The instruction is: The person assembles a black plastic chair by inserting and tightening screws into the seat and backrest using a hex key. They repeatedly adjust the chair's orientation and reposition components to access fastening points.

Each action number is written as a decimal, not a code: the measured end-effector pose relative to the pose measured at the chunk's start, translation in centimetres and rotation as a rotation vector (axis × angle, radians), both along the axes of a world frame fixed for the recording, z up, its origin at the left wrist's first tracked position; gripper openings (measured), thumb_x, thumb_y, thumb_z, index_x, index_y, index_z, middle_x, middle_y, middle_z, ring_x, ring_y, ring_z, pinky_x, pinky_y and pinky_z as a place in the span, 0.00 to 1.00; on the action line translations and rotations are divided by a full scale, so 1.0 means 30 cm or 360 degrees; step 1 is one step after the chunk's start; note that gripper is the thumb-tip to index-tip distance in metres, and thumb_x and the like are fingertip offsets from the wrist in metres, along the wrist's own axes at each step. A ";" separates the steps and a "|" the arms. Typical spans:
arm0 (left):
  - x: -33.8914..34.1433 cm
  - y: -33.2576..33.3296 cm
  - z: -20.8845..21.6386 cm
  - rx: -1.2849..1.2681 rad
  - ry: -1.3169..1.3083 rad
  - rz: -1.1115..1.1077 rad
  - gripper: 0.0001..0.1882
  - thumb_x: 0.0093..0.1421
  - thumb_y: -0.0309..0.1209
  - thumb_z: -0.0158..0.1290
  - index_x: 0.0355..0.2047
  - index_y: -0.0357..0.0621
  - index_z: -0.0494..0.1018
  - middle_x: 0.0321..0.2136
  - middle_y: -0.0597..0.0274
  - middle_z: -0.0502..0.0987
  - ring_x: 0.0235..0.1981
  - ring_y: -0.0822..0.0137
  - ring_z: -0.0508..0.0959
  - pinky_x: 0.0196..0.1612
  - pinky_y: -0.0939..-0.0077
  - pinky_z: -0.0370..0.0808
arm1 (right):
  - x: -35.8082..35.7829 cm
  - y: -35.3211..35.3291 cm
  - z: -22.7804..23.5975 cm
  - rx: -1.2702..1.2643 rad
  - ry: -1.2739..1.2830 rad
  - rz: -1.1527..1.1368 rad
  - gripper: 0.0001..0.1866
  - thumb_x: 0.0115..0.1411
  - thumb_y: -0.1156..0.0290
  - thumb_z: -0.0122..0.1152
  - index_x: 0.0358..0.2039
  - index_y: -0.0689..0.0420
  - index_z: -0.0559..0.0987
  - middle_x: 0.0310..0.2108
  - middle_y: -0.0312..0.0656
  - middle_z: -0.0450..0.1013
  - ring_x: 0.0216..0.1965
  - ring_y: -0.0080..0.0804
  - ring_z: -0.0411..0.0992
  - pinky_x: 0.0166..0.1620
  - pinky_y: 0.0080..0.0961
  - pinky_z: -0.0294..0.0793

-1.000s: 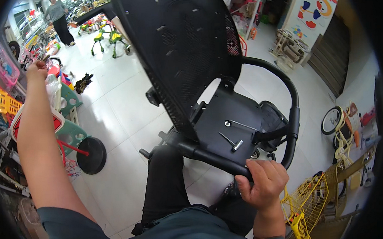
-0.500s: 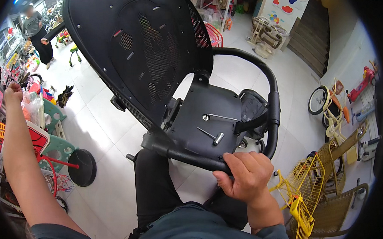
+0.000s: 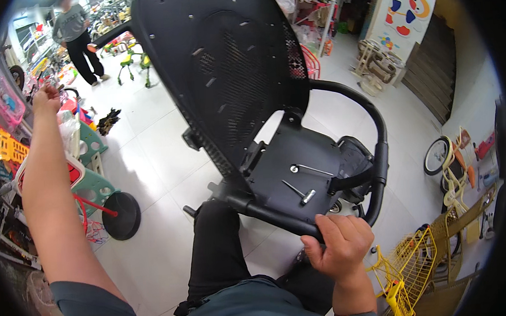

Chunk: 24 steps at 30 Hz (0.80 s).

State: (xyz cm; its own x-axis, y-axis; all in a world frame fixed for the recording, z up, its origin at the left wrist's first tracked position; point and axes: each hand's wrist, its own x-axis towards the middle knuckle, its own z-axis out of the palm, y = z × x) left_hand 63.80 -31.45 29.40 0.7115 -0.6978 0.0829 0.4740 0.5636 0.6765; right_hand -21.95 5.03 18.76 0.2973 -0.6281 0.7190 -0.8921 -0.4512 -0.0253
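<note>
A black child's ride-on seat (image 3: 275,154) with a tall perforated backrest (image 3: 231,73) stands in front of my legs. My right hand (image 3: 342,244) is wrapped round the thick black guard bar (image 3: 267,213) at its near side. Two metal tools lie on the seat: a T-shaped wrench (image 3: 307,197) and a thin rod (image 3: 315,169) with a round end. Far to the left, my left hand (image 3: 46,101) is stretched out beside piled goods. Its fingers are bent together; whether something small is in them is hard to make out.
On the left are a yellow-orange basket (image 3: 5,145), a green plastic panel (image 3: 96,192) and a round black stand base (image 3: 121,216). A yellow wire cart (image 3: 410,264) and a small bicycle (image 3: 439,155) stand right. A person (image 3: 75,38) stands far left.
The view has turned a little left, so the scene sits farther right. My left hand has shifted slightly forward among the goods. My right hand keeps its hold on the guard bar.
</note>
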 end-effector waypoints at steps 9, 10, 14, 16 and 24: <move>-0.309 0.039 0.052 -0.0040 -0.0011 0.0089 0.11 0.78 0.29 0.54 0.38 0.37 0.78 0.26 0.65 0.77 0.25 0.71 0.77 0.32 0.75 0.80 | 0.007 0.016 0.005 0.0101 0.0010 -0.0046 0.24 0.63 0.46 0.72 0.37 0.58 0.88 0.28 0.42 0.80 0.24 0.40 0.75 0.29 0.35 0.69; -0.334 0.042 0.056 -0.0031 -0.0060 0.0092 0.11 0.79 0.30 0.53 0.39 0.36 0.78 0.26 0.65 0.76 0.26 0.70 0.77 0.33 0.75 0.80 | 0.007 0.013 0.004 0.0089 0.0021 -0.0057 0.24 0.62 0.45 0.73 0.37 0.57 0.88 0.27 0.40 0.79 0.22 0.38 0.73 0.28 0.34 0.68; -0.413 0.056 0.080 -0.0147 -0.0043 0.0026 0.14 0.80 0.35 0.52 0.40 0.37 0.77 0.26 0.64 0.77 0.26 0.69 0.78 0.32 0.73 0.81 | 0.009 0.009 -0.001 0.0046 -0.0008 -0.0031 0.25 0.63 0.45 0.72 0.37 0.58 0.88 0.28 0.42 0.80 0.24 0.41 0.74 0.29 0.35 0.69; -0.445 0.066 0.090 -0.0100 -0.0025 0.0082 0.15 0.81 0.35 0.52 0.37 0.39 0.77 0.27 0.64 0.77 0.27 0.69 0.78 0.33 0.73 0.82 | 0.008 0.013 -0.002 0.0074 -0.0009 -0.0040 0.24 0.63 0.45 0.72 0.37 0.58 0.88 0.28 0.42 0.80 0.24 0.41 0.75 0.30 0.36 0.69; -0.529 0.104 0.109 -0.0029 -0.0009 0.0094 0.12 0.79 0.36 0.56 0.38 0.42 0.78 0.29 0.66 0.80 0.28 0.71 0.80 0.35 0.74 0.82 | 0.011 0.017 0.008 0.0107 -0.0014 -0.0025 0.25 0.63 0.46 0.72 0.39 0.60 0.87 0.31 0.44 0.80 0.27 0.44 0.76 0.32 0.38 0.70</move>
